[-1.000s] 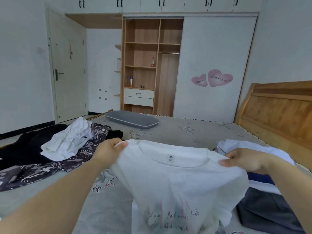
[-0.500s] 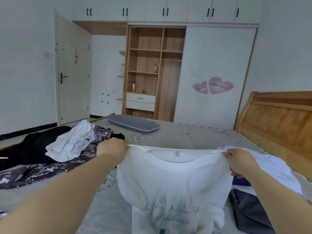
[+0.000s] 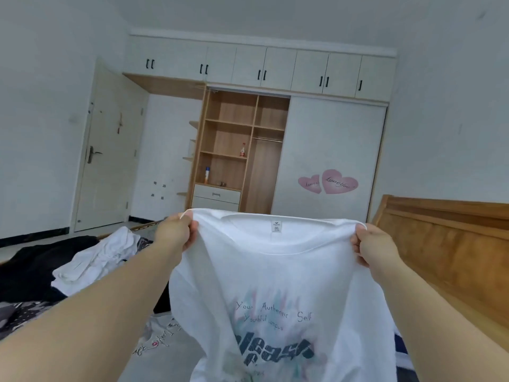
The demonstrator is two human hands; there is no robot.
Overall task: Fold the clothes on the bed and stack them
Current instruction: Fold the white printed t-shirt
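A white T-shirt (image 3: 275, 277) with printed lettering hangs in the air in front of me, stretched wide at the shoulders. My left hand (image 3: 175, 232) pinches its left shoulder and my right hand (image 3: 376, 248) pinches its right shoulder, both raised to about the same height. The collar with a 2XL tag faces me. On the bed at the left lies a heap of unfolded clothes: a crumpled white garment (image 3: 93, 257), a black garment (image 3: 30, 268) and a dark patterned one (image 3: 16, 312). The shirt hides the bed behind and below it.
The grey bed cover (image 3: 157, 357) shows at the bottom left. A wooden headboard (image 3: 451, 252) runs along the right. A strip of dark blue cloth (image 3: 400, 346) peeks out at the lower right. Beyond the bed stand a wardrobe (image 3: 234, 150) with open shelves and a door (image 3: 107, 161).
Both hands have lifted the white T-shirt higher and pulled its shoulders apart, so it hangs spread out. The view has tilted upward; the pile at the right is now hidden.
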